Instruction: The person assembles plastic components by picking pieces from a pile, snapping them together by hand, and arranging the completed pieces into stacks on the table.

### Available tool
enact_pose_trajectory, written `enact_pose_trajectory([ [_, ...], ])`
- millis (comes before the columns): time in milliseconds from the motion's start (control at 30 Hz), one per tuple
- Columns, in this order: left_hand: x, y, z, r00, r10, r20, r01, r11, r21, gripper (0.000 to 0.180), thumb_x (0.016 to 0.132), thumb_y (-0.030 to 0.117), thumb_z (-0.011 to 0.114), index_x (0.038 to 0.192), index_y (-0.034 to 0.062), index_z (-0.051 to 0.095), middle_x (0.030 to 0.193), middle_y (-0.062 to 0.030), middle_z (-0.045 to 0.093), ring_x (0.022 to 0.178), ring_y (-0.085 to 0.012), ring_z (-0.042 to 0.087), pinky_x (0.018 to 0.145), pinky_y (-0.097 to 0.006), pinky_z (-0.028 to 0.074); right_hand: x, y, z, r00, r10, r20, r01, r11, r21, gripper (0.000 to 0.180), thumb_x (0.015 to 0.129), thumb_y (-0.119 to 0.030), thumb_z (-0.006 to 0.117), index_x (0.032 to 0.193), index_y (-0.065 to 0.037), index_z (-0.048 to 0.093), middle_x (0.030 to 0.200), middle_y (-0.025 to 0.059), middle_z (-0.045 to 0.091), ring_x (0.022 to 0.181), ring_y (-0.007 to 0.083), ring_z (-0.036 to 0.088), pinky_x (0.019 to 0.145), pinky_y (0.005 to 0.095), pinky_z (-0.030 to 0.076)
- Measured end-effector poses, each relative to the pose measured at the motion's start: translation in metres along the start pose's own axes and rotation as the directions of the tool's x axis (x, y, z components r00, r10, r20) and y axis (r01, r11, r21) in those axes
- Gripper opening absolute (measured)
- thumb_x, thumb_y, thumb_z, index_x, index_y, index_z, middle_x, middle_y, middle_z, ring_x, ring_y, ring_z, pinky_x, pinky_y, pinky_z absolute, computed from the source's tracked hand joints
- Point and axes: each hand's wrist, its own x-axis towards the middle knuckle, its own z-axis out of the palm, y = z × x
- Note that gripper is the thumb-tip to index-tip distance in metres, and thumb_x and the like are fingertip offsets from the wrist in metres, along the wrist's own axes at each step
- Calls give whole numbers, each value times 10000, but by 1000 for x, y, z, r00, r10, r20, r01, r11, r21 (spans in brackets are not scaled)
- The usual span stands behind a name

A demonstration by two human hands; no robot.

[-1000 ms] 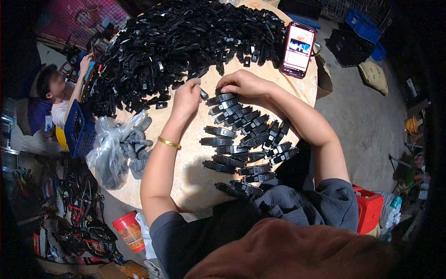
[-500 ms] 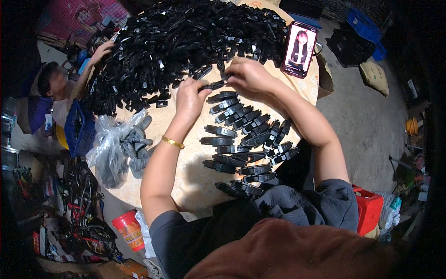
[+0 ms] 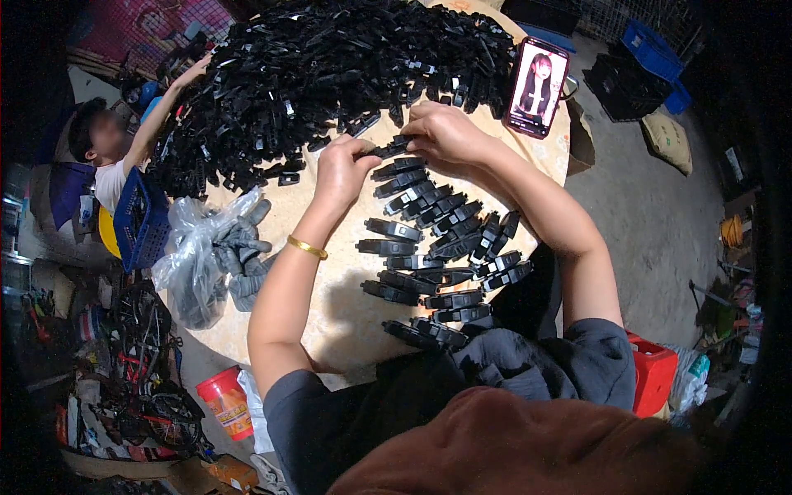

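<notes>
Both my hands are together over the round table (image 3: 330,330), close to the near edge of a big pile of black plastic parts (image 3: 330,74). Between them is a small black plastic part (image 3: 391,148). My left hand (image 3: 341,169) pinches its left end with thumb and fingers. The fingers of my right hand (image 3: 448,134) are closed on its right end. Just below, black plastic clip-like pieces (image 3: 441,206) lie in curved, fanned rows reaching toward my body. Exactly what kind of part I hold cannot be made out.
A lit phone (image 3: 536,91) stands at the table's right edge. On the left lie a clear plastic bag (image 3: 194,264) and grey gloves (image 3: 243,256). Behind them is a blue crate (image 3: 142,219). Another person's hand (image 3: 198,69) reaches the pile. A red bucket (image 3: 224,403) stands on the floor.
My hands stay close together on the small black part, which has tilted slightly, its right end higher. At the left, the other person's arm has moved up along the pile.
</notes>
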Motion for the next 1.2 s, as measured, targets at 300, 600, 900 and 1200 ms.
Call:
enact_pose_trajectory([
  [300, -1, -5, 4, 994, 82, 69, -81, 997, -20, 151, 727, 92, 759, 823, -3, 693, 743, -79, 593, 688, -175, 579, 629, -273, 473, 5, -3, 11, 998, -50, 38, 45, 991, 129, 237, 745, -208, 728, 894, -27, 694, 802, 125, 600, 816, 292, 594, 707, 377, 471],
  [600, 10, -18, 1, 973, 158, -169, -115, 964, 239, 351, 776, 157, 710, 1095, 38, 624, 1119, -142, 570, 1028, -328, 500, 919, -395, 416, 1, 30, -6, 906, 257, -336, -367, 872, -323, 256, 838, -290, 617, 884, -52, 700, 915, 124, 625, 910, 309, 580, 772, 433, 484],
  [900, 7, -17, 1, 984, 154, -93, -124, 954, 273, 279, 746, 70, 705, 1008, 33, 615, 940, -122, 637, 941, -309, 553, 864, -408, 440, -2, 22, 6, 910, 391, -141, -410, 786, -462, 178, 785, -216, 608, 828, -65, 692, 911, 125, 639, 874, 299, 627, 730, 444, 481],
  [1200, 4, -12, 10, 978, 210, -17, -210, 977, -19, 279, 715, 27, 712, 989, 22, 662, 927, -144, 649, 898, -319, 588, 805, -372, 475, 0, -10, -6, 929, 294, -223, -313, 949, -51, 274, 797, -238, 640, 998, -57, 686, 888, 139, 664, 908, 314, 598, 810, 424, 482],
])
